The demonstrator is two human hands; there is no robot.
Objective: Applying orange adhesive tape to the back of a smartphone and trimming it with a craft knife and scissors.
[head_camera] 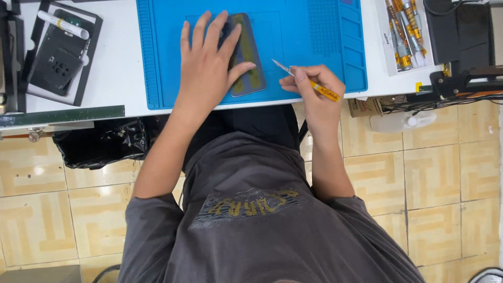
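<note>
Nearest the camera are the person's grey shirt (251,209) and the two forearms reaching forward over the edge of the white tabletop (120,68). The right hand (314,89) is pressed together in a pen-like pinch around a thin scalpel-like blade tool (309,82) with a yellow handle; its metal tip points up and to the left, toward the phone. The left hand (207,63) lies flat with fingers spread, pressing down on a dark phone (246,63) that rests on the blue work mat (314,42). The phone's long axis runs away from the person, tilted slightly. It lies just left of the blade tip, near but apart from it, so the right hand is the closer one to its free right edge. Farther off, a black tray (60,57) with a white tube (62,24) sits at the left, and a white tray of gold-coloured tools (406,34) at the right
</note>
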